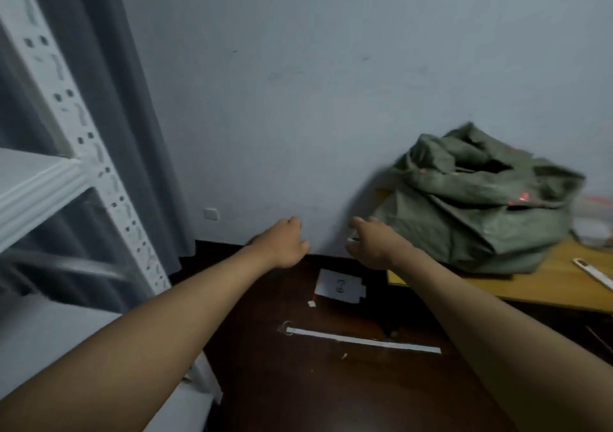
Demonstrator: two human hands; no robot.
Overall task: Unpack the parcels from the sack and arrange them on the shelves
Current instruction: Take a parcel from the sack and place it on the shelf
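Two bare arms reached forward over a dark floor [331,382]. White metal shelves [43,179] stood at the left before a grey curtain [109,67]. At the right, a crumpled green sack [477,199] sat on a wooden desk [544,282], slumped against the wall, its mouth open at the top. Near the wall, the left hand [285,242] and the right hand [368,242] hung apart, fingers loosely extended, holding nothing. Between them a white paper [338,285] lay on the floor, with a white strip [365,340] nearer the camera.
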